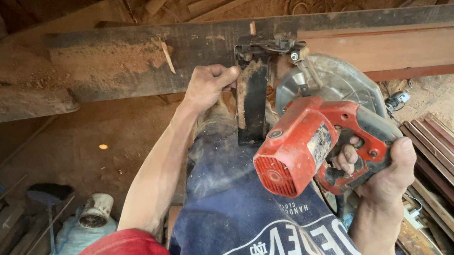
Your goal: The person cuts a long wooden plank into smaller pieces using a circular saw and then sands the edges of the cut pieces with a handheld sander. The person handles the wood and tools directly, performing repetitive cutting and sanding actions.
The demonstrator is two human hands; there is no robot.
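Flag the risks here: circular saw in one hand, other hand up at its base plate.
1. The left hand grips by the saw's base plate, close to the blade guard; a slip could bring fingers near the blade.
2. The right hand alone carries the red circular saw; kickback off the plank may be hard to control.

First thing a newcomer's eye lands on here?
The red circular saw, right of centre, held at its handle by the right hand. Next, the left hand pinching the saw's black base plate against the long dusty plank across the top. Stacked wooden strips lie at far right.
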